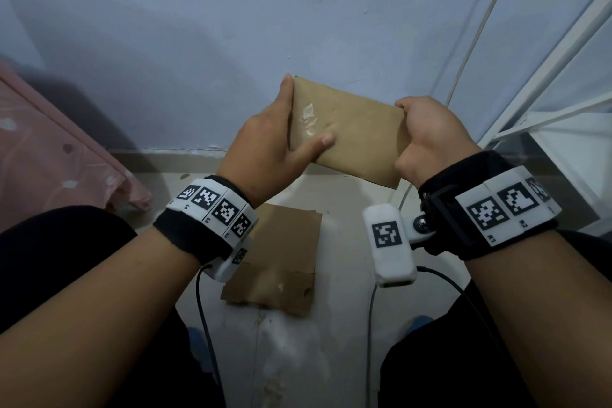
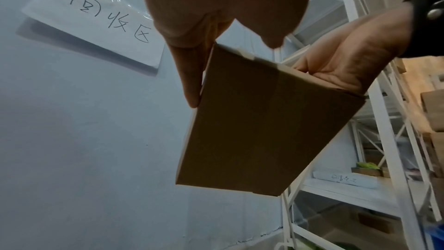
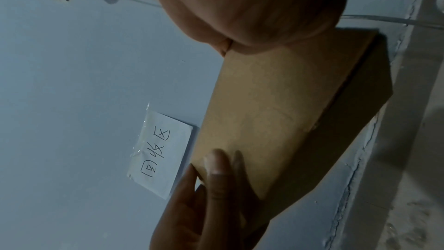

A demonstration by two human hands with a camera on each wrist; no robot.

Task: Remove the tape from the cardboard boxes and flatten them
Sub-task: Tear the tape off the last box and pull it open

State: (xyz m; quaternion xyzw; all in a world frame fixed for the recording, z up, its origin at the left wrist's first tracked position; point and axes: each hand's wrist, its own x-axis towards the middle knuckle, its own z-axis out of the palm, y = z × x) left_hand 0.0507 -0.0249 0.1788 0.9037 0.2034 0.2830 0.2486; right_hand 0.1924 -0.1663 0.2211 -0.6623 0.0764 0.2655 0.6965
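A small brown cardboard box [image 1: 357,136] is held up in front of the wall by both hands. My left hand [image 1: 284,122] holds its left end, thumb lying on the near face and fingers running up the left edge. My right hand [image 1: 417,129] grips the right end, fingers curled behind it. A whitish patch of tape residue [image 1: 309,119] sits on the near face beside the left thumb. In the left wrist view a short piece of tape [image 2: 245,54] shows on the box's top edge. A flattened cardboard piece [image 1: 281,262] lies on the floor between my knees.
A pink cloth [image 1: 49,149] lies at the left. White metal shelving [image 1: 563,93] stands at the right, with a white cable [image 1: 463,69] running up the wall. A handwritten paper sign [image 2: 96,22] is stuck on the wall. Black wrist-camera cables [image 1: 205,325] hang near the floor.
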